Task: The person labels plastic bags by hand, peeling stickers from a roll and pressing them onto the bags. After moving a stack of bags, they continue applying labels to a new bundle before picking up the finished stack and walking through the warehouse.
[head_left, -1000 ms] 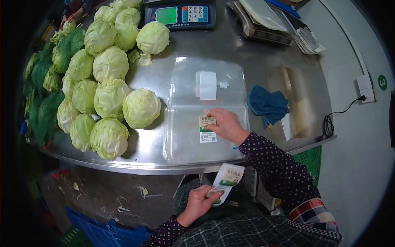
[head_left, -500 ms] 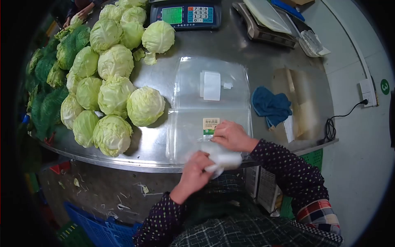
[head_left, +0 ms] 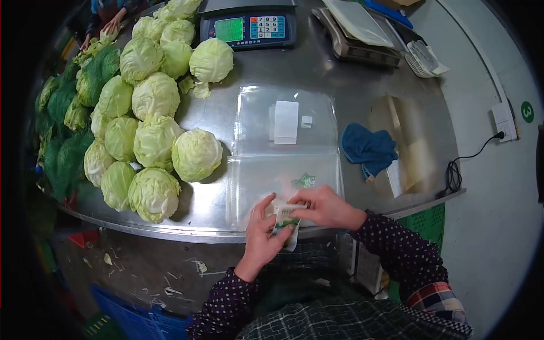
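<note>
My left hand (head_left: 265,232) holds a strip of printed labels (head_left: 286,214), beige and green, at the table's front edge, fingers partly wrapped round it. The thumb and fingers of my right hand (head_left: 320,205) pinch the upper end of the strip. Beneath and beyond both hands lie clear plastic bags (head_left: 249,170) flat on the steel table. A small green star-like print (head_left: 306,180) shows on the near bag, just above my right hand. White paper slips (head_left: 286,120) rest on the far bag.
Cabbages (head_left: 156,141) are heaped on the left, with green net sacks (head_left: 68,147) behind. A digital scale (head_left: 249,28) stands at the back. To the right lie a blue cloth (head_left: 368,150) and a second scale (head_left: 362,54). Another person's hands (head_left: 113,24) show at far left.
My right hand has moved down from the near bag to the label strip. The beige label it touched no longer shows there; a green print does. The strip in my left hand now faces up.
</note>
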Action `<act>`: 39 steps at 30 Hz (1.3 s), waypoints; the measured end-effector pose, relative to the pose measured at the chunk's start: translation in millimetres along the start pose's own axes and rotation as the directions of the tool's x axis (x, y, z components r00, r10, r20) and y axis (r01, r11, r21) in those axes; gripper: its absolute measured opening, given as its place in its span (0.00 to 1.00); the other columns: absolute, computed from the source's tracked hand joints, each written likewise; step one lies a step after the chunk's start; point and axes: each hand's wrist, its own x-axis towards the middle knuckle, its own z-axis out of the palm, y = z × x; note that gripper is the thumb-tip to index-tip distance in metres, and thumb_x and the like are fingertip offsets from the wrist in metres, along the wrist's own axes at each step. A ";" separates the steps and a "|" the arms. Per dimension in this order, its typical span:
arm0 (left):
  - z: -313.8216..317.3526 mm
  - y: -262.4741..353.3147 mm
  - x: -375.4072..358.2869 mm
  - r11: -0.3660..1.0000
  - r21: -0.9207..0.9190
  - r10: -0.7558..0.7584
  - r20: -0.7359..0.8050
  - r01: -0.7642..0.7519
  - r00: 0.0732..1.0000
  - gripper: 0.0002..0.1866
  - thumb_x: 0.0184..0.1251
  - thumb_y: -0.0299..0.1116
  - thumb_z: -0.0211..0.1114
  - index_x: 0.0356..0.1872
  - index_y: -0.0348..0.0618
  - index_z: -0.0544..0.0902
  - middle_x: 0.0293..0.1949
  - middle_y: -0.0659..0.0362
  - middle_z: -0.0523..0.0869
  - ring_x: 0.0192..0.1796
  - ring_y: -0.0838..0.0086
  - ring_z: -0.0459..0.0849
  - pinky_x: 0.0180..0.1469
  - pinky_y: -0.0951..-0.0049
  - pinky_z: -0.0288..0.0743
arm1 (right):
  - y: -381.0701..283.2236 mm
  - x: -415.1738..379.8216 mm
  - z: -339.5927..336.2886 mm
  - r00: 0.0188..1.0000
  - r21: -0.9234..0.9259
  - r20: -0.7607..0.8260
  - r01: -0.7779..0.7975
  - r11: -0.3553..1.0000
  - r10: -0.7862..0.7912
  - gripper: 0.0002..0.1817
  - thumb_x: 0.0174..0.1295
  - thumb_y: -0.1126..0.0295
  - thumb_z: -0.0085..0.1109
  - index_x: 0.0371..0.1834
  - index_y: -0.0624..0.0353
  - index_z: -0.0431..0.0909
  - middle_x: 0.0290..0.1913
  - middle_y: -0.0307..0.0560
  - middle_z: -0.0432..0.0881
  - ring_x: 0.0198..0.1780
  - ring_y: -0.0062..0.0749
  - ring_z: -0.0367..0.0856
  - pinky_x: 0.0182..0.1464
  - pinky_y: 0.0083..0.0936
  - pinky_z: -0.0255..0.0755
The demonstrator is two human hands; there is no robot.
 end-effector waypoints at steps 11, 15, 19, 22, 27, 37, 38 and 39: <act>-19.5 29.9 -51.4 0.837 -0.191 -0.507 0.079 0.512 0.858 0.09 0.57 0.25 0.74 0.23 0.35 0.83 0.20 0.66 0.82 0.25 0.87 0.74 0.27 0.82 0.68 | -43.6 46.7 -42.3 0.949 -0.147 -0.249 0.161 0.976 -0.194 0.05 0.57 0.73 0.67 0.36 0.61 0.84 0.29 0.46 0.82 0.28 0.23 0.80 0.30 0.19 0.72; -14.9 19.6 -100.4 0.764 -0.211 -0.534 0.322 0.609 0.782 0.09 0.57 0.27 0.74 0.23 0.35 0.83 0.21 0.63 0.82 0.25 0.86 0.75 0.29 0.81 0.70 | -0.4 60.9 -39.7 0.964 -0.101 -0.251 -0.118 0.988 0.089 0.13 0.54 0.67 0.70 0.40 0.60 0.82 0.33 0.48 0.82 0.32 0.29 0.82 0.36 0.24 0.74; -31.4 19.1 -74.8 0.936 -0.158 -0.267 0.269 0.316 0.925 0.08 0.58 0.30 0.71 0.31 0.38 0.82 0.26 0.56 0.80 0.27 0.72 0.79 0.31 0.71 0.73 | 46.8 57.2 -5.6 0.985 -0.549 -0.173 -0.089 0.831 -0.009 0.26 0.46 0.60 0.75 0.47 0.58 0.76 0.37 0.47 0.81 0.41 0.43 0.83 0.41 0.37 0.74; -60.0 -4.1 -22.6 0.973 -0.023 -0.229 0.042 0.230 0.973 0.08 0.57 0.30 0.69 0.31 0.37 0.80 0.38 0.51 0.81 0.43 0.55 0.80 0.46 0.64 0.74 | 41.7 57.7 -4.7 0.975 -0.627 -0.220 -0.109 0.771 -0.042 0.35 0.43 0.54 0.75 0.53 0.56 0.70 0.43 0.47 0.80 0.49 0.48 0.80 0.46 0.44 0.73; -40.3 -44.5 -2.4 0.909 0.071 -0.401 -0.116 0.411 0.909 0.09 0.59 0.30 0.68 0.25 0.35 0.81 0.52 0.36 0.80 0.61 0.51 0.76 0.57 0.62 0.72 | 43.1 58.3 -21.8 0.987 -0.670 -0.144 -0.046 0.741 -0.069 0.32 0.48 0.53 0.72 0.54 0.56 0.72 0.43 0.49 0.79 0.50 0.46 0.79 0.47 0.41 0.74; -23.6 -38.4 -6.4 0.928 -0.006 -0.369 -0.143 0.372 0.918 0.10 0.57 0.30 0.70 0.25 0.35 0.80 0.42 0.43 0.85 0.59 0.53 0.79 0.55 0.60 0.73 | 136.4 -44.3 -140.2 0.711 -0.705 -0.688 -0.607 0.367 -0.145 0.16 0.48 0.57 0.70 0.37 0.54 0.87 0.48 0.41 0.77 0.56 0.40 0.70 0.53 0.40 0.65; -25.8 -36.8 -3.2 0.940 -0.036 -0.340 -0.177 0.339 0.924 0.09 0.58 0.29 0.70 0.26 0.35 0.80 0.40 0.44 0.85 0.57 0.54 0.80 0.54 0.61 0.74 | 126.6 -36.3 -147.2 0.739 -0.711 -0.669 -0.606 0.356 -0.080 0.16 0.49 0.58 0.70 0.38 0.54 0.86 0.47 0.43 0.78 0.55 0.41 0.71 0.53 0.39 0.66; -28.8 -34.4 -6.0 0.948 -0.064 -0.319 -0.186 0.313 0.929 0.08 0.58 0.28 0.69 0.27 0.35 0.80 0.38 0.46 0.85 0.55 0.55 0.81 0.53 0.62 0.74 | 109.2 -37.7 -148.9 0.756 -0.709 -0.654 -0.618 0.339 0.009 0.16 0.49 0.60 0.69 0.39 0.55 0.86 0.46 0.44 0.79 0.54 0.42 0.73 0.53 0.39 0.66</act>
